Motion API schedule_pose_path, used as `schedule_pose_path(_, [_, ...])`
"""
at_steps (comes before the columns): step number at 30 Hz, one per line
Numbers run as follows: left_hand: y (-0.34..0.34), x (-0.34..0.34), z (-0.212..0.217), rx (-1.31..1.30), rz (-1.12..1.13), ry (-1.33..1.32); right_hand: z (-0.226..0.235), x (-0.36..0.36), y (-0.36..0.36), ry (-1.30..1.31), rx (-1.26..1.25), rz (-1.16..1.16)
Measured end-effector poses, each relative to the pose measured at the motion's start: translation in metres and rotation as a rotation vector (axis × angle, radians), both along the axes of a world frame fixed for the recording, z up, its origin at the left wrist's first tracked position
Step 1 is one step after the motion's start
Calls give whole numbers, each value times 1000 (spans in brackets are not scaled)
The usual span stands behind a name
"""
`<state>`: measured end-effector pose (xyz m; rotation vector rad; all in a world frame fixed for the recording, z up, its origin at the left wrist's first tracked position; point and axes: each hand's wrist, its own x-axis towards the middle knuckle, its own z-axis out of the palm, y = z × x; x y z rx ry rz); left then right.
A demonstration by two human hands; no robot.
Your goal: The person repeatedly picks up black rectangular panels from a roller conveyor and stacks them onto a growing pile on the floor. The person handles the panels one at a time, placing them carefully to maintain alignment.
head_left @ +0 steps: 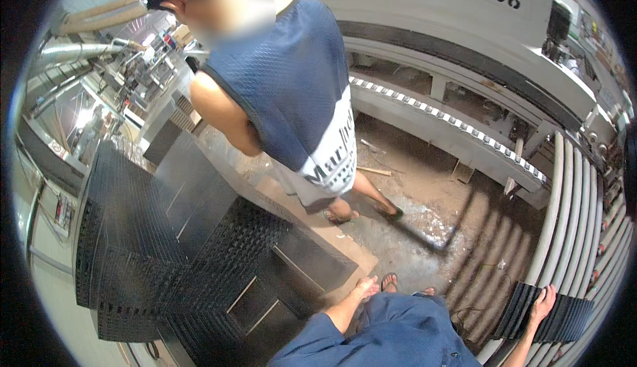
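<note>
My right hand (544,303) lies on a row of black boards (569,317) standing close together on the grey rollers at the lower right. Its fingers are stretched out over the boards' upper edges. Near my body, in front of my blue shirt, hangs my left hand (367,288). Its fingers are loosely extended, and nothing shows in them. Close to that hand is the corner of a brown sheet (363,255) under a pile of black boards (312,261).
Another person (285,88) in a dark blue sleeveless top stands ahead, turned away. Large stacks of black boards (133,234) fill the left. A grey machine (424,9) with a toothed white strip (451,122) runs along the far right. Grey rollers (564,201) line the right side above a dusty floor.
</note>
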<state>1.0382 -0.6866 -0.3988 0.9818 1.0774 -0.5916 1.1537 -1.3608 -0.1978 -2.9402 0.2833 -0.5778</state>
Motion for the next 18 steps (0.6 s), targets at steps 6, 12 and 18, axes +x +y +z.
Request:
schedule_pose_path(6, [3,-4,11,11,99,-69,1,6,3,8,-1,0])
schedule_pose_path(12, [-5,-27,-25,5,156,-65,-9,1,-17,25,-21,21])
schedule_pose_path(18, [-22,-35,-51,155,-98,-80,-19,6,-21,8,-30,24])
